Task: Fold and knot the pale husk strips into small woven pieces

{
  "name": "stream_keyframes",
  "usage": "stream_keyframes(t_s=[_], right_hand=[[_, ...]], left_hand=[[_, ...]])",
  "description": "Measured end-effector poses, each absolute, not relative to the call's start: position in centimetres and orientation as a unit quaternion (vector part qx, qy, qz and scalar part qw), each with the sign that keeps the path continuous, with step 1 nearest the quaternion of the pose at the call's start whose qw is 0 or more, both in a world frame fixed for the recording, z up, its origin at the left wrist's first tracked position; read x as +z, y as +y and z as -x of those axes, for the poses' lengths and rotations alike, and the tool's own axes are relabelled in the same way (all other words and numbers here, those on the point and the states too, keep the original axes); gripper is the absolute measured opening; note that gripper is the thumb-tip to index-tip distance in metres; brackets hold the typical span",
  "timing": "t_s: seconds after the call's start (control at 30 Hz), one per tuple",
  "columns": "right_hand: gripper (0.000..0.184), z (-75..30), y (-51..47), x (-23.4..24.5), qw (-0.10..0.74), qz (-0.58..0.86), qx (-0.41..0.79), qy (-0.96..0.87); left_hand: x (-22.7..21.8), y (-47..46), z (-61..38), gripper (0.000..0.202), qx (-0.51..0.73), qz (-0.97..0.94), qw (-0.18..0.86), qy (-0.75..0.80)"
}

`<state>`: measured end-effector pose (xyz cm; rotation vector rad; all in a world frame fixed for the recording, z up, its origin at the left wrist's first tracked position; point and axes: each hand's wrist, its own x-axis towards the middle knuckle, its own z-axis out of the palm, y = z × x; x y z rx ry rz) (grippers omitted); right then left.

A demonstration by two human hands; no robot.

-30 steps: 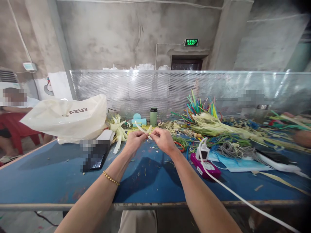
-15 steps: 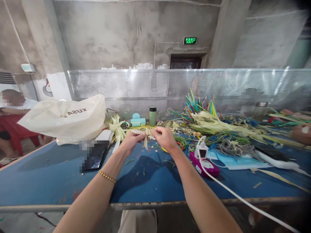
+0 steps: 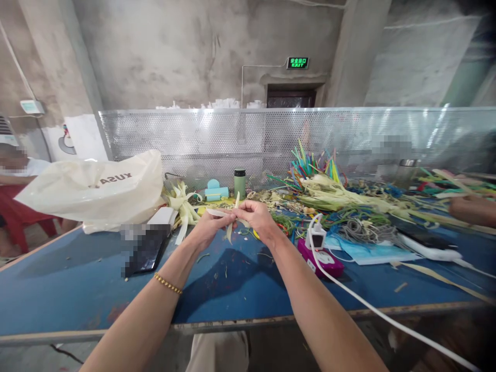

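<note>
Pale corn husk strips cross one another between my two hands, above the blue table. My left hand pinches them from the left, with one strip end lying over its fingers. My right hand is closed on the same strips from the right, its fingertips almost touching the left ones. One end points up and another hangs down. Where the strips cross is partly hidden by my fingers. A bundle of pale husks lies just beyond my left hand.
A white plastic bag and a dark phone or tablet are at left. A green bottle stands behind my hands. At right are a purple power strip with a white cable, husks, cords and another person's hand.
My hands have come closer together at the strips. A strip end now stands upright between them. The whole view has shifted slightly.
</note>
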<state>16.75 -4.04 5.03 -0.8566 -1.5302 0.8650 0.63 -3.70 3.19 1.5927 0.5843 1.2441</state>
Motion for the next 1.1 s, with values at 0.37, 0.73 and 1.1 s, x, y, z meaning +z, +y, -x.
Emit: stream_keyframes(t_s=[0.37,0.73,1.1], right_hand=[[0.027,-16.4,-3.9,4.4,0.551,0.401,0.366,-0.634],[0.028,-16.3,-4.3,4.7,0.491,0.478,-0.141,-0.715],[0.020,-15.6,-3.6,3.8,0.493,0.429,0.100,-0.750]], left_hand=[[3.7,-4.4,-0.8,0.016,0.513,-0.677,0.449,0.279],[3.0,-2.2,-0.2,0.029,0.624,-0.435,0.579,0.293],[3.4,-3.0,-0.6,0.032,0.596,-0.482,0.591,0.252]])
